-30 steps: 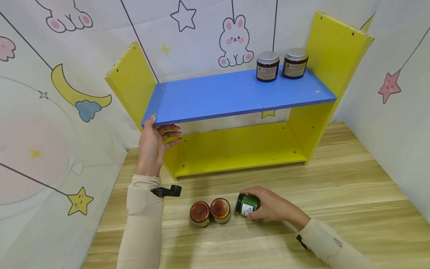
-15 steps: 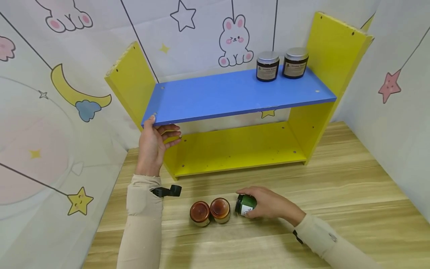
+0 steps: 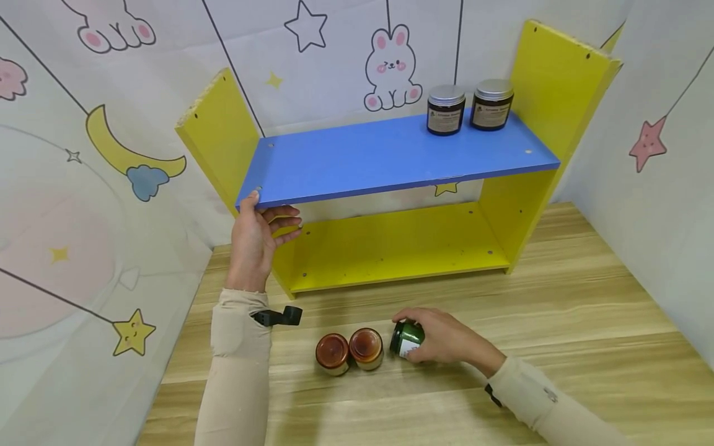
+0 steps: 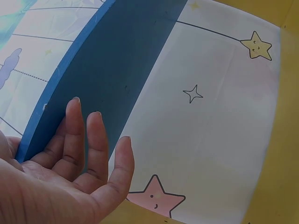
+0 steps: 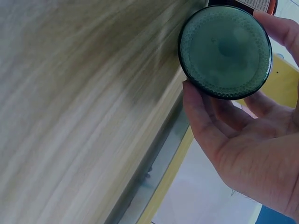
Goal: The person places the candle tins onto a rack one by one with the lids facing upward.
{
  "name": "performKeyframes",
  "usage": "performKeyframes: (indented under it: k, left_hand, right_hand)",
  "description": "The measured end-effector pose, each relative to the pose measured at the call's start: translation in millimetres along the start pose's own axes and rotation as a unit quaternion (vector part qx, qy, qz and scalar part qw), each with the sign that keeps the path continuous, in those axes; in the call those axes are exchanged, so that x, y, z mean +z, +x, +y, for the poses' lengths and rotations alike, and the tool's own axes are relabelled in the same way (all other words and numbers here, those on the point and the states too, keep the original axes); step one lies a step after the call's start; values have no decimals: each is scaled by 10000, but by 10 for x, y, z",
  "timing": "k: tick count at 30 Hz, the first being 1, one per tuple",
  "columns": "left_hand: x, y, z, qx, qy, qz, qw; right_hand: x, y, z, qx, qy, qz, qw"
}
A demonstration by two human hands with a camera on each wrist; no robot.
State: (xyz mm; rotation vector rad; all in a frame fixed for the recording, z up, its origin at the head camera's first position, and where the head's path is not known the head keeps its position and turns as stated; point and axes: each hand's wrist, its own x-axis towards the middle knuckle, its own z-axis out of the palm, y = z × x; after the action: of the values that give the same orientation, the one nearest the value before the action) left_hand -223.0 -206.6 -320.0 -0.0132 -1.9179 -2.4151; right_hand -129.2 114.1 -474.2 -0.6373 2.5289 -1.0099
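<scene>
Right grip (image 3: 440,339) clasps a green jar (image 3: 411,339) tipped sideways over the table (image 3: 586,334), its dark end pointing left, near two amber jars (image 3: 366,347). Left grip (image 3: 253,238) pinches the front left corner of a blue shelf (image 3: 379,158), thumb on top; two silver-lidded jars (image 3: 444,116) stand at its right end.

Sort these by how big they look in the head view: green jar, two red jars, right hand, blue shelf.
1. Blue shelf
2. Right hand
3. Green jar, left red jar, right red jar: too alike to rank; the hand partly hides the green one.
</scene>
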Motion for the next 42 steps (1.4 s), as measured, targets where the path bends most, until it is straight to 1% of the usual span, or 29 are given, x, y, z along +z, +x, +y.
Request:
performKeyframes:
  k: [6,13,26,33,42]
  left_hand:
    - [9,9,6,35,16,-10,10000]
    - [9,9,10,24,10,-9,10000]
    - [-2,1,-18,-73,12,-9,10000]
    - [2,4,-22,-12,61,14,10000]
    - [-4,-4,-8,-9,-5,1,10000]
  right_hand:
    - [-7,-12,4,35,209,112,9997]
    - [-11,-21,36,-19,252,249,9994]
    - [11,-85,81,-72,385,352,9986]
    - [-2,-103,88,-240,458,422,9978]
    - [19,-119,130,-461,320,559,9969]
